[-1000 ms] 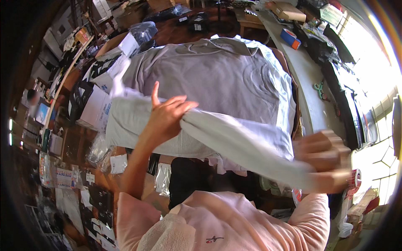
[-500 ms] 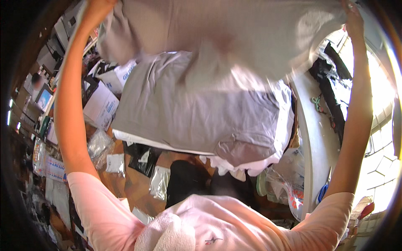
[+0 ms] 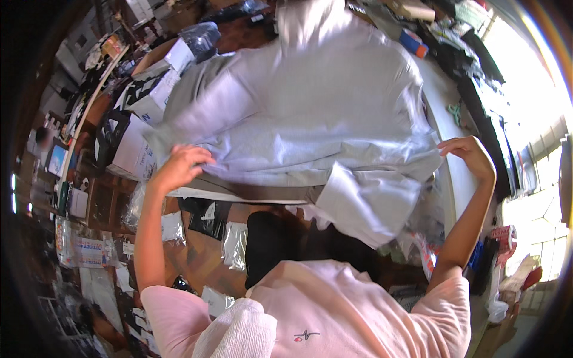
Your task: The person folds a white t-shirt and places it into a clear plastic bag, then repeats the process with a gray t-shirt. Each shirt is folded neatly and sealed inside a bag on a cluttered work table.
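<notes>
A light grey shirt (image 3: 334,107) is spread out in front of me, its far part blurred by motion. It lies over a stack of other garments, with a darker grey cloth edge (image 3: 250,190) showing beneath. My left hand (image 3: 182,168) has curled fingers at the shirt's near left corner. At the right edge, my right hand (image 3: 471,156) pinches the fabric between thumb and fingertips. A short sleeve-like flap hangs down at the near right, over the stack's front edge.
Cardboard boxes (image 3: 132,143) stand to the left. Plastic-wrapped packets (image 3: 235,244) lie on the wooden floor before my legs. Along the right runs a pale table edge (image 3: 456,173) with green-handled scissors (image 3: 455,113) and dark garments. A tape roll (image 3: 504,237) sits lower right.
Both hands have come down and toward me from high up. The raised shirt has dropped and now covers the grey garment on the stack.
</notes>
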Available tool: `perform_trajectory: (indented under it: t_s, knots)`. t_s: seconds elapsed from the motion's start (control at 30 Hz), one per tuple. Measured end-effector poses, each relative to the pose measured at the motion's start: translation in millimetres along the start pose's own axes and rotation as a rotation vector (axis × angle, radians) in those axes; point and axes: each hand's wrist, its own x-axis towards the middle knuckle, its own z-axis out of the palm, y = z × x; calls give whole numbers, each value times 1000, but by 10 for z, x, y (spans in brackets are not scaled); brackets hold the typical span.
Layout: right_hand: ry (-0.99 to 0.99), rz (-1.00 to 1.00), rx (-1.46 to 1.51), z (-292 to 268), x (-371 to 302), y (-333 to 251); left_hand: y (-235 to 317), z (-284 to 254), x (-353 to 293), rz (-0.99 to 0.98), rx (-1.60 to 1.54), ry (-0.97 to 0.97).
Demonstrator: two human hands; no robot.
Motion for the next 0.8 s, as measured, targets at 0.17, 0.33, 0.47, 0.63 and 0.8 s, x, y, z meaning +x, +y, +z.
perform_trajectory:
  t_s: [0.17,0.33,0.47,0.63,0.8]
  knots:
    - [47,-64,-103,341,217,-132,196,-50,320,-131,-294,-270]
    - [138,-14,-208,643,829,-55,476,212,995,-75,-422,-119]
    - [297,-143,-234,905,1136,180,244,893,1178,-20,-146,281]
    - [240,-157,-277,811,1180,303,388,1040,1268,-96,-58,418]
    - [627,-214,42,1028,896,264,362,1023,1230,-108,-95,404]
